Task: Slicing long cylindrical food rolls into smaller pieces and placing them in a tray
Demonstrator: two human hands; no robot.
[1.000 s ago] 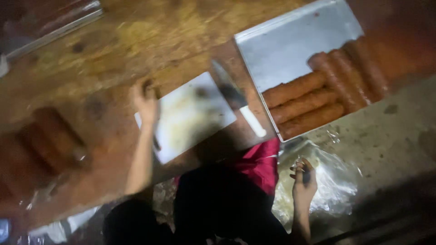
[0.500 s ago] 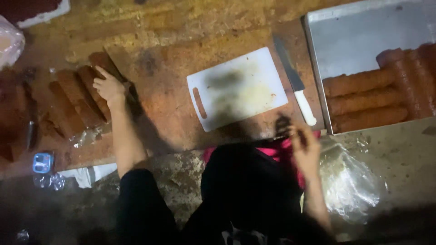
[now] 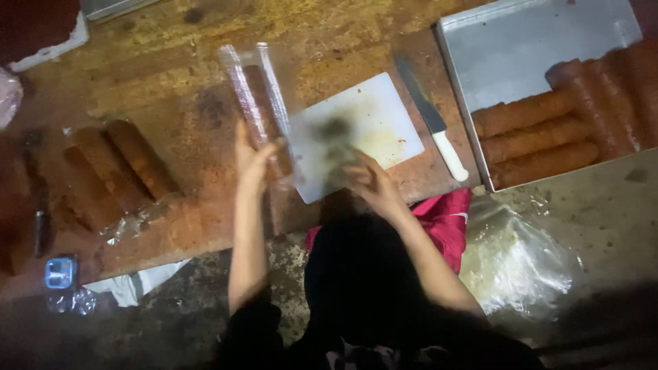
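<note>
Holding a wrapped roll (image 3: 257, 103) just lifted from the left pile (image 3: 113, 171), the left hand (image 3: 252, 159) is clamped on its near end beside the board (image 3: 356, 133); the right hand (image 3: 370, 181), grip unclear, has come onto the board's near edge; knife (image 3: 432, 118) and tray (image 3: 521, 48) bound the right; bare table (image 3: 157, 62) lies far.

Knife (image 3: 432, 120) w/ white handle beside metal tray (image 3: 521, 48) of brown rolls (image 3: 541, 137).
</note>
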